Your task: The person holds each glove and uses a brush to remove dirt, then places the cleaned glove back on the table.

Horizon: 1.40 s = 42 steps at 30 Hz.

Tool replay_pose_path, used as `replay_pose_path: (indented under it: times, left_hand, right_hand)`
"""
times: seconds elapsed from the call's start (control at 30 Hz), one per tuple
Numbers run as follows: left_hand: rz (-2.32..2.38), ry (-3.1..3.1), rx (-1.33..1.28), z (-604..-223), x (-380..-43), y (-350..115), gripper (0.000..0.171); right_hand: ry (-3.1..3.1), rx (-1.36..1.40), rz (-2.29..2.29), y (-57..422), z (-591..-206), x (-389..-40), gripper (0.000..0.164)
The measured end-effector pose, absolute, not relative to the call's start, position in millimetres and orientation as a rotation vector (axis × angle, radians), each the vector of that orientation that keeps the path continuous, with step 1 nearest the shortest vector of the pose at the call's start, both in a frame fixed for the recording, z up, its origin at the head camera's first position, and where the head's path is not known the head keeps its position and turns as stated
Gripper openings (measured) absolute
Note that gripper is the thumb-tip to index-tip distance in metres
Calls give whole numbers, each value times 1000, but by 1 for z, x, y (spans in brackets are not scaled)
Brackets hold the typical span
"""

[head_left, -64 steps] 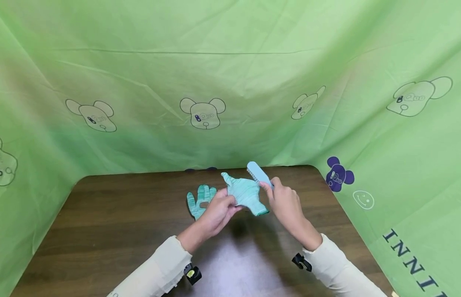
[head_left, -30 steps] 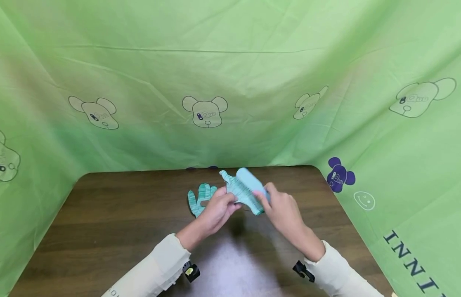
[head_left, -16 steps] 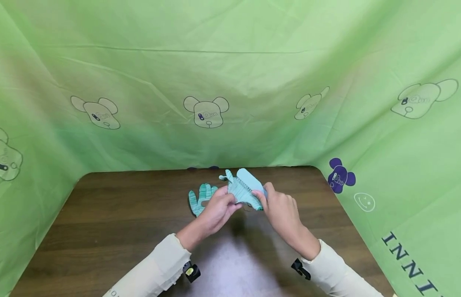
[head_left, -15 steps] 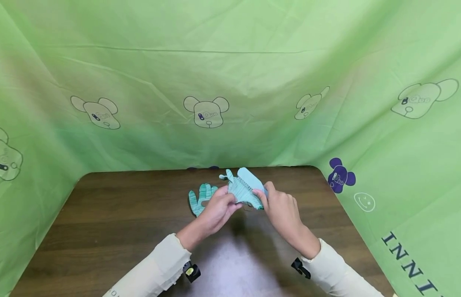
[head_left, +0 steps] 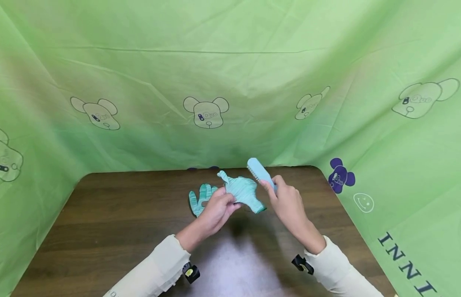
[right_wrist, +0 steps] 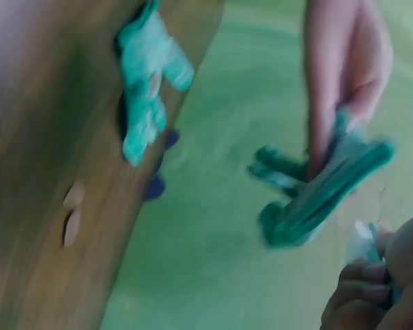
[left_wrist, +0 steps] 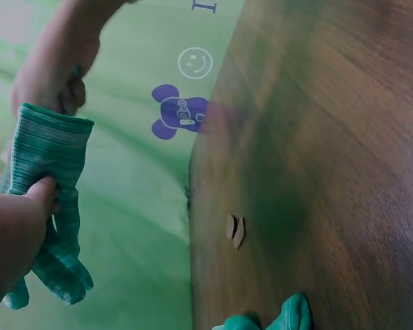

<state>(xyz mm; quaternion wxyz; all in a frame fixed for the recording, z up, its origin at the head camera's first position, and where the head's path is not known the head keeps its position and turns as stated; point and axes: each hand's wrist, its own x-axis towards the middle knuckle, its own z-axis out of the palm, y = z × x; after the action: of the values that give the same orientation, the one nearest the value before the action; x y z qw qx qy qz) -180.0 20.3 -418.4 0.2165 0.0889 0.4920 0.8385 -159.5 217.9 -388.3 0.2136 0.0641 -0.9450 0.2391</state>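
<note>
My left hand point(head_left: 217, 209) pinches a teal knitted work glove point(head_left: 242, 189) by its edge, thumb on top, and holds it up over the table. In the left wrist view the glove point(left_wrist: 49, 148) hangs with its cuff up and its fingers down. My right hand point(head_left: 288, 203) grips a light blue brush point(head_left: 258, 169) by its handle. The brush head stands just above and right of the glove, its bristles facing the glove. A second teal glove point(head_left: 193, 203) lies on the table behind my left hand, partly covered by it; the right wrist view is blurred.
The brown wooden table point(head_left: 133, 222) has a green printed cloth point(head_left: 148, 136) round its back and sides. Two small tan flat pieces point(left_wrist: 238, 232) lie on the table in the wrist views. Both wrists carry black cameras point(head_left: 191, 272).
The brush first came down over the glove, then lifted up and to the right, off it. The glove bent under the brush and now spreads out again. The second glove stays put.
</note>
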Motion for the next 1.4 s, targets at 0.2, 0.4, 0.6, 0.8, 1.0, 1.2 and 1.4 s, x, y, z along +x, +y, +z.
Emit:
replay_pose_path:
  times: [0.2, 0.4, 0.6, 0.8, 1.0, 1.2, 1.4]
  left_hand:
    - [2337, 1283, 355, -417, -182, 18, 56]
    - [2305, 1309, 312, -416, -179, 19, 57]
    - [2283, 1319, 313, -417, -178, 20, 55]
    - [2287, 1312, 307, -416, -178, 21, 57]
    - [2296, 1287, 330, -416, -178, 21, 58]
    - [2334, 1256, 353, -415, -181, 18, 57]
    - [2347, 1222, 361, -414, -181, 18, 61]
  right_hand:
    - [-2668, 481, 563, 199, -390, -145, 30]
    - [-2528, 440, 350, 197, -403, -147, 46]
    - [-2516, 363, 331, 202, -404, -155, 39]
    - [-2527, 311, 372, 205, -402, -159, 33]
    - [-2571, 225, 484, 205, -396, -157, 30]
    - [-2598, 410, 492, 199, -391, -147, 32]
    - [-2542, 472, 398, 198, -395, -146, 46]
